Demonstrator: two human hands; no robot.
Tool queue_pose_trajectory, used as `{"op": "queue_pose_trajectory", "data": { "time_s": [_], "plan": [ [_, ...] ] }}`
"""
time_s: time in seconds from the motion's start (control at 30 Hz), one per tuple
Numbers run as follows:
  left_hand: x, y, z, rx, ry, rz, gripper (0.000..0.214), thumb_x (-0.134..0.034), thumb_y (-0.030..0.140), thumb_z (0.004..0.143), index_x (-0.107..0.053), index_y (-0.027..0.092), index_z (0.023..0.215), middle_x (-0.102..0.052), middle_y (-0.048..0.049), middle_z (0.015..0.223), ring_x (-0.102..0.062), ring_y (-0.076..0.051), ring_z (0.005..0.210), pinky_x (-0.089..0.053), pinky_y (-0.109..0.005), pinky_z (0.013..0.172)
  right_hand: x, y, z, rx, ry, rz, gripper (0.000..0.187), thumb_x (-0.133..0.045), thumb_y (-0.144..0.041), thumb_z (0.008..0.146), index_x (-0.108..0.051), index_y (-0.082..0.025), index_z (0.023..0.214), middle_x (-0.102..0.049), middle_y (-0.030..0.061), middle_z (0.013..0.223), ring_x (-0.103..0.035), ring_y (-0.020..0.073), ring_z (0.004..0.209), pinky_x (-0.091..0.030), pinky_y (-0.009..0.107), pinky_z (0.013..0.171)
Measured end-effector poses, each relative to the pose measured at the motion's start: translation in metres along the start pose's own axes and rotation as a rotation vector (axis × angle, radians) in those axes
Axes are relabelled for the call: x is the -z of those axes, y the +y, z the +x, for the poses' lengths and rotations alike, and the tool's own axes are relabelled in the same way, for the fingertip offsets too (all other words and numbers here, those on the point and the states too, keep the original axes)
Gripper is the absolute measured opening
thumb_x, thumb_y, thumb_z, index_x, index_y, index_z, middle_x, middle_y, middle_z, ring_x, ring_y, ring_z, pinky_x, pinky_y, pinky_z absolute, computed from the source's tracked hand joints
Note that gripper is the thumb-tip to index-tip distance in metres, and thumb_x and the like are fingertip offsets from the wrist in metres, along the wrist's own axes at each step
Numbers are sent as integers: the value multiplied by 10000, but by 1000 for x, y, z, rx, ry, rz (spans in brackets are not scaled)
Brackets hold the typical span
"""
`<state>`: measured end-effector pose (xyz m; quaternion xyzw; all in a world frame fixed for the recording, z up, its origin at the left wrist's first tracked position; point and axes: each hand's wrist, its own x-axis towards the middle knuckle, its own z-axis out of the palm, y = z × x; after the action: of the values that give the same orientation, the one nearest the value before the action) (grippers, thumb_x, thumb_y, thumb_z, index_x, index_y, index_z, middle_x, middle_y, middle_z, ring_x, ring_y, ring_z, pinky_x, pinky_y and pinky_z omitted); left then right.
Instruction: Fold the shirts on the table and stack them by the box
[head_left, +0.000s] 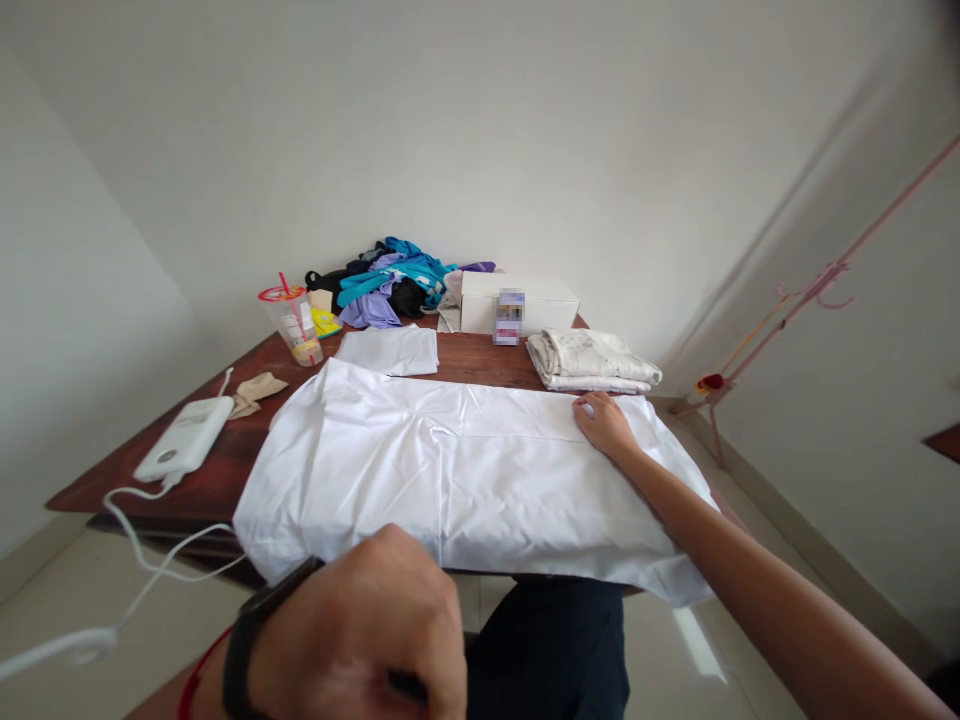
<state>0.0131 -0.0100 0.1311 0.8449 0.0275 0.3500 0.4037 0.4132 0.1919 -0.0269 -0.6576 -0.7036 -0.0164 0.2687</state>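
Observation:
A large, smooth white cloth (502,480) lies spread across the front of the table, creased around its middle and hanging over the near edge. What kind of item it is, I cannot tell. My right hand (604,425) rests on its far right part, fingers curled, with a bit of white fabric showing between them. Close to the camera, in front of the near edge, my left hand (367,620) is raised in a closed fist. Its fingertips are hidden, as is anything inside them. A dark band (251,620) and a red string circle the left wrist.
Behind the cloth lie a folded white cloth (397,350) and folded patterned fabric (592,358). A white box (480,300), heaped clothes (401,280) and a plastic cup (300,330) stand farther back. A corded white power bank (187,438) lies left. A pink rack (810,285) stands right.

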Motion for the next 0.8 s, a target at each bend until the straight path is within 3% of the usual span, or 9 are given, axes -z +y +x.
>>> {"op": "queue_pose_trajectory", "data": {
  "time_s": [0.13, 0.23, 0.33, 0.47, 0.53, 0.63, 0.7, 0.8],
  "plan": [
    [45, -25, -31, 414, 102, 393, 188, -623, 293, 976, -753, 230, 854, -782, -9, 821, -735, -151, 740, -558, -207, 726, 6, -5, -2, 49, -23, -49, 244, -503, -266, 928, -710, -177, 1022, -668, 120, 1077, -623, 259, 1021, -458, 355, 944],
    [91, -53, -72, 683, 442, 606, 283, -593, 432, 946, -765, 215, 883, -792, -30, 902, -751, -225, 852, -586, -287, 813, 11, -26, 3, 95, -39, -125, 243, -517, -258, 927, -708, -189, 1061, -657, 131, 1124, -615, 289, 1043, -469, 406, 933],
    [132, -80, -100, 893, 726, 584, 397, -534, 534, 905, -701, 178, 962, -767, -94, 1057, -751, -259, 870, -612, -310, 698, 16, -75, 12, 229, -60, -73, 230, -517, -255, 942, -700, -193, 1068, -653, 132, 1145, -609, 295, 1086, -469, 437, 972],
    [165, -101, -109, 1168, 878, 454, 511, -594, 672, 789, -580, 183, 934, -720, -136, 1131, -742, -273, 828, -566, -275, 510, 22, -170, 11, 467, -204, 167, 217, -530, -262, 962, -683, -190, 1097, -668, 115, 1133, -628, 262, 1076, -493, 426, 980],
    [172, -108, -106, 1225, 866, 386, 538, -632, 701, 740, -558, 189, 885, -728, -106, 983, -730, -264, 783, -539, -261, 490, 23, -215, 1, 581, -319, 241, 232, -526, -263, 976, -673, -202, 1145, -675, 102, 1153, -642, 248, 1065, -511, 412, 961],
    [178, -123, -104, 1200, 803, 418, 498, -669, 672, 723, -498, 205, 765, -643, -31, 686, -675, -228, 639, -489, -250, 472, 18, -264, -15, 790, -464, 270, 285, -564, -298, 975, -650, -203, 1229, -663, 108, 1207, -629, 249, 1107, -508, 408, 995],
    [181, -135, -106, 1164, 789, 464, 471, -709, 605, 712, -444, 218, 743, -579, 8, 599, -629, -197, 558, -473, -250, 480, 12, -283, -23, 877, -498, 252, 328, -582, -340, 974, -635, -204, 1268, -614, 125, 1318, -597, 267, 1180, -483, 434, 1048],
    [183, -144, -111, 1143, 841, 392, 466, -753, 518, 691, -407, 232, 817, -583, 30, 626, -626, -189, 541, -485, -262, 507, 5, -295, -32, 883, -514, 211, 378, -595, -370, 973, -610, -209, 1314, -525, 141, 1452, -542, 296, 1280, -436, 480, 1108]
  ]
}}
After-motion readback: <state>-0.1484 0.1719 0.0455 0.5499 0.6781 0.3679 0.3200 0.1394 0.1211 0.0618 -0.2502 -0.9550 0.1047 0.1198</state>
